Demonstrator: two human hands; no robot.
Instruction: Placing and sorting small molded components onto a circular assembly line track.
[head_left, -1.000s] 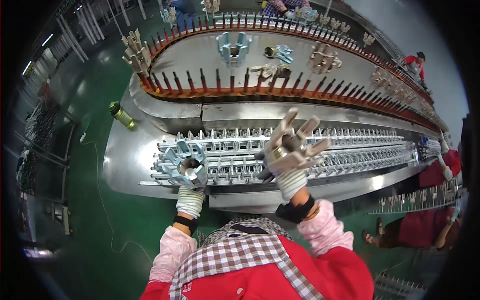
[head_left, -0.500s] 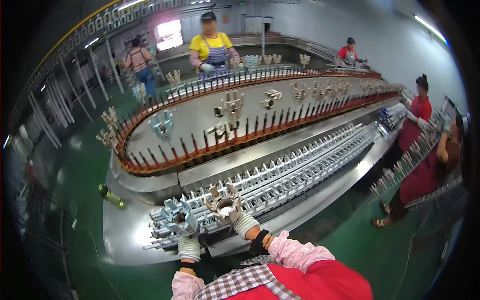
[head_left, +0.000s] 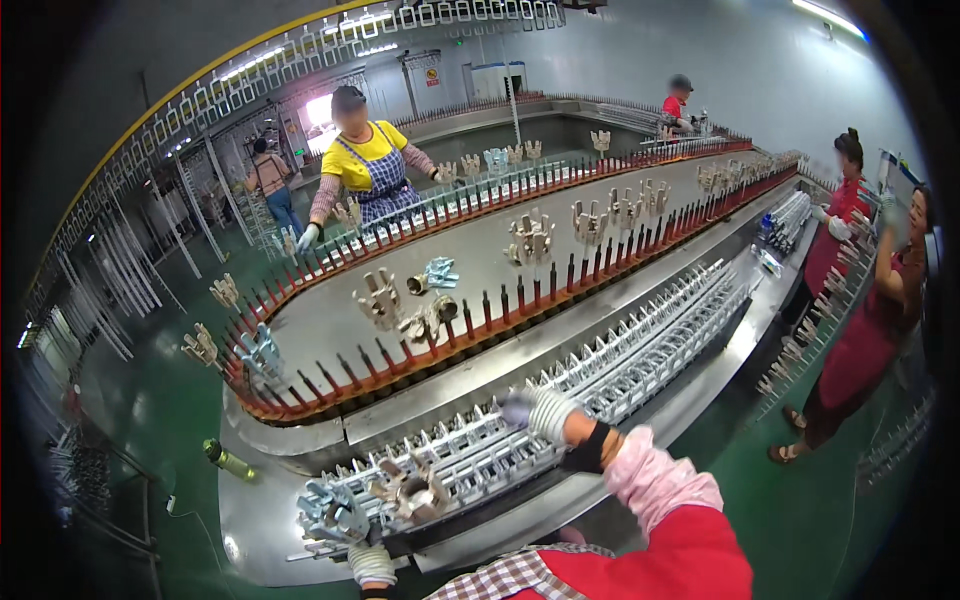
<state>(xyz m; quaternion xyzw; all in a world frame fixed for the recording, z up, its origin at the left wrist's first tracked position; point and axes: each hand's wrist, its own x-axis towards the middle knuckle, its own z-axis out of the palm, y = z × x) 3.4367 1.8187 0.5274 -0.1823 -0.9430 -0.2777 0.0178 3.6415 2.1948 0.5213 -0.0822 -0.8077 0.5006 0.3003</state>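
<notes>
Your left hand (head_left: 371, 562): striped glove, at the near left end of the racks, against the lower side of the blue pronged piece; fingers hidden, so how far they curl, or whether they grip, cannot be told.
Your right hand (head_left: 540, 412): striped glove, grey fingertips, reaching over the racks; blurred, so finger spread and any hold cannot be told.
Blue pronged piece (head_left: 335, 515): at the racks' left end, prongs up.
Tan pronged piece (head_left: 412, 490): just right of the blue one, over the racks, round opening showing.
Silver racks (head_left: 610, 375): long, side by side, on your steel bench (head_left: 262, 535).
Spindle line (head_left: 505, 306): dark-tipped red posts, beyond the racks.
Green bottle (head_left: 228, 460): lying on the bench, at your left.
Co-worker (head_left: 372, 175): yellow top, across the line.
</notes>
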